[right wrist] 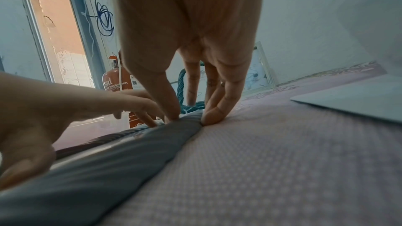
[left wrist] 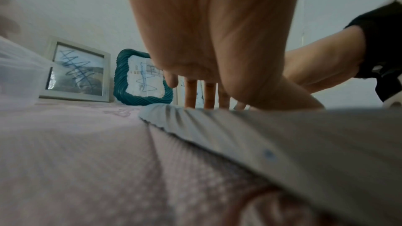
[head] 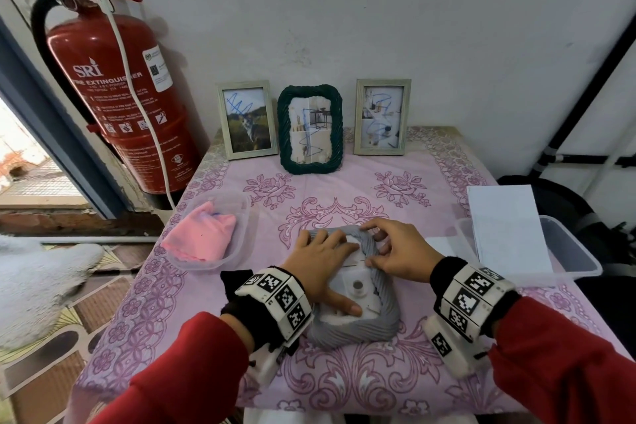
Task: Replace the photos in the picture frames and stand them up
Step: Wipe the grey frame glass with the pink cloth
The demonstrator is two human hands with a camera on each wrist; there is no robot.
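A grey rope-rimmed picture frame (head: 385,313) lies face down on the pink tablecloth, its white back panel (head: 358,282) with a round magnet facing up. My left hand (head: 323,265) lies flat on the back panel, fingers spread, thumb near the lower edge. My right hand (head: 395,248) pinches the frame's right rim (right wrist: 187,126) between thumb and fingers. Three frames stand against the wall: a pale wooden one (head: 247,119), a dark green rope one (head: 310,129) and another pale one (head: 382,116), each holding a photo with blue scribbles.
A clear tub with a pink cloth (head: 201,237) sits at the left. Another clear tub (head: 568,251) with white sheets (head: 506,227) stands at the right edge. A red fire extinguisher (head: 117,96) hangs by the wall on the left.
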